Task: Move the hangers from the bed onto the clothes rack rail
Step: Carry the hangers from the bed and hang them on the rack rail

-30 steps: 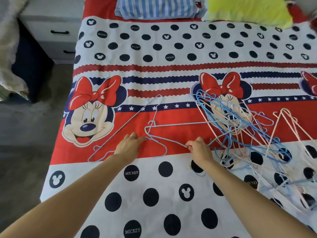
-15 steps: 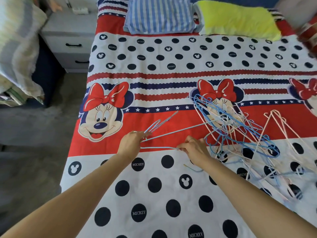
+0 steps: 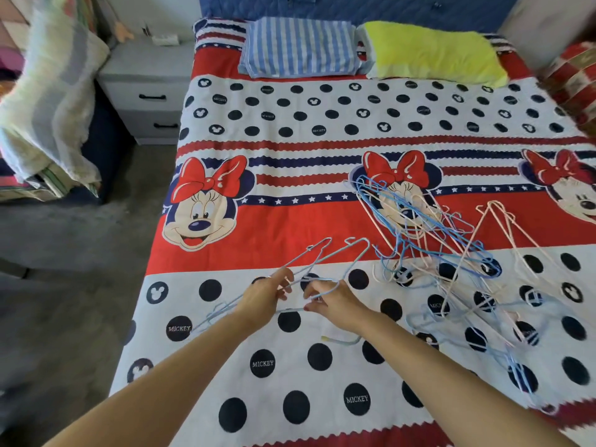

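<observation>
Two light blue wire hangers (image 3: 317,258) are lifted together over the near part of the bed (image 3: 322,375), their long sides slanting from upper right to lower left. My left hand (image 3: 263,298) holds them near the hooks, fingers curled round the wires. My right hand (image 3: 329,300) pinches the same wires just to the right, almost touching the left hand. A tangled pile of blue, white and pink wire hangers (image 3: 451,262) lies on the bed's right side. No clothes rack is in view.
A striped blue pillow (image 3: 300,48) and a yellow pillow (image 3: 432,56) lie at the head of the bed. A grey bedside drawer unit (image 3: 151,91) stands to the left, with draped bedding (image 3: 48,101) beyond it. A short loose wire piece (image 3: 342,341) lies under my right wrist.
My hands have come together, bringing the two blue hangers into one bunch and lifting them off the bedspread. The view has tilted up toward the pillows.
</observation>
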